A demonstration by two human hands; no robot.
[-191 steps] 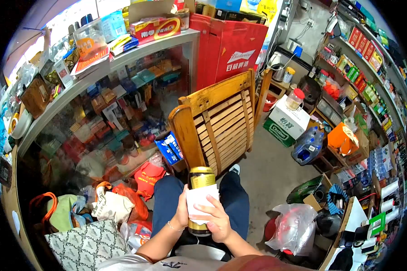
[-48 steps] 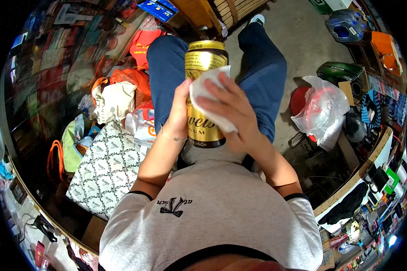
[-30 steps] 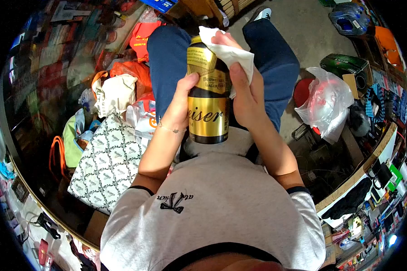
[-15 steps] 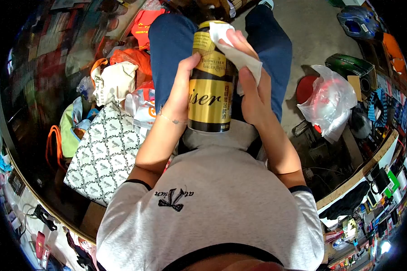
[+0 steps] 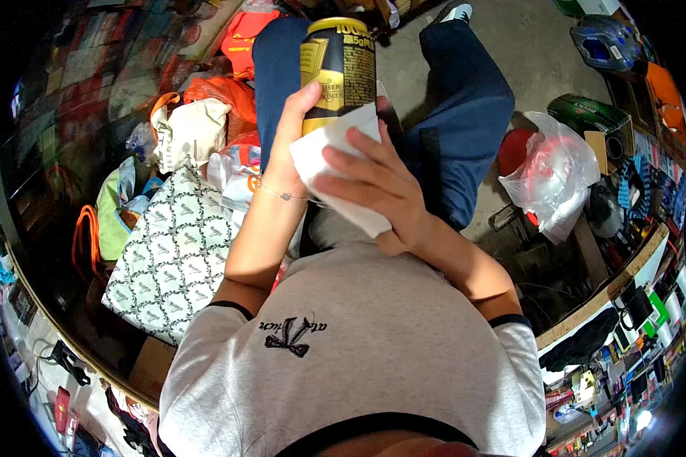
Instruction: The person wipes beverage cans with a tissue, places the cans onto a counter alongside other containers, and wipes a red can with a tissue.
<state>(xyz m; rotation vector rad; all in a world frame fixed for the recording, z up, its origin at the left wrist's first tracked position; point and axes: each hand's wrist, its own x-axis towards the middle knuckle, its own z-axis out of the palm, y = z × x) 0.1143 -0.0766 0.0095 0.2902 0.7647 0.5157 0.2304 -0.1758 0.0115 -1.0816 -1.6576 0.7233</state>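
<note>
A black and gold beer can (image 5: 338, 68) is upright above my lap, its lower part covered by a white tissue (image 5: 343, 179). My left hand (image 5: 288, 145) wraps round the can's left side, thumb across the label. On the front, my right hand (image 5: 381, 183) presses the tissue against the can with its fingers; the hand is slightly blurred. The can's bottom is hidden behind the tissue.
To the left lie a white patterned bag (image 5: 177, 259), a cream cloth bag (image 5: 192, 131) and red bags (image 5: 225, 99). On the right are a clear plastic bag (image 5: 554, 171), a green box (image 5: 587, 114) and a wooden-edged counter (image 5: 606, 293). My knees flank the can.
The can has turned, showing small print on its right side, and has moved slightly up and left. My right hand with the tissue has gone from the can's upper right down to its lower front.
</note>
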